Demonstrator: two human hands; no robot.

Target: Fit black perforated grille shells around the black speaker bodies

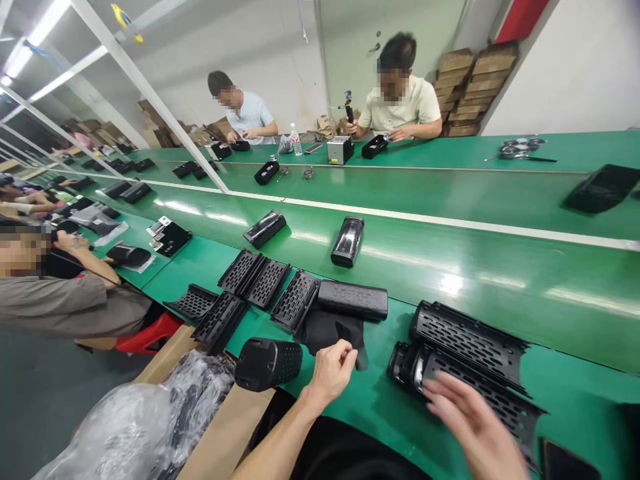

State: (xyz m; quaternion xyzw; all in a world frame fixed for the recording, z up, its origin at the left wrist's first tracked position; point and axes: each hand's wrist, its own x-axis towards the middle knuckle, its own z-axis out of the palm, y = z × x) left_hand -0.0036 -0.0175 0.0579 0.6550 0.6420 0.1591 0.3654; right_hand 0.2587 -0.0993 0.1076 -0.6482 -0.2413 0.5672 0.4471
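Note:
My left hand [331, 373] is closed, its fingers curled over a black cloth [320, 330]; whether they grip it is hidden. Beside that hand, a black perforated speaker-like housing [267, 363] lies on its side at the table's near edge. Behind the cloth rests another closed black housing [353, 300]. My right hand [465, 413], blurred by motion, has its fingers stretched out over a curved black perforated panel [493, 393]. Touching that stack is a second perforated panel [470, 337]. A black end piece [400, 360] sits at the stack's left end.
Several perforated panels [267, 283] lie left of the cloth. Two glossy black units [347, 241] sit on the green belt [425, 233] beyond. A phone [570, 460] is at lower right. Plastic wrapping [135, 427] fills a carton at left. Co-workers sit opposite and at left.

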